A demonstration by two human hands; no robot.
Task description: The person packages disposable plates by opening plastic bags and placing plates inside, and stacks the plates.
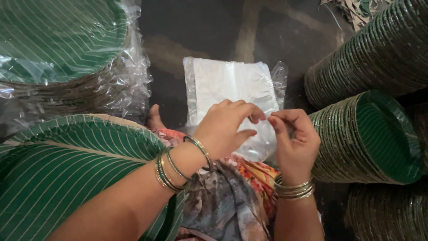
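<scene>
In the head view, the left hand [225,129] and the right hand [294,140] meet at the middle of the scene, over the near right corner of a stack of clear plastic bags [232,96]. The stack lies flat on the dark floor [200,31], just beyond the person's lap. Its long axis runs from near to far, leaning slightly left at the far end, and a crinkled, looser edge shows at its far right corner.

The left hand's fingers [249,111] are curled in, with thumb and fingertips pinched on the thin edge of the top bag. The right hand's fingers [285,118] are pinched close as well, thumb against forefinger, on the same film edge just beside the left; the two hands almost touch. Both wrists carry bangles [178,167].

At near left a pile of green striped paper plates [67,169] rests against the person's left forearm. At far left another plate stack wrapped in clear plastic [67,58] stands. On the right, rolls of green plates on their sides [370,138] lie with their open faces turned to the right, well apart from the bags. A patterned garment [232,196] covers the lap between the forearms.
</scene>
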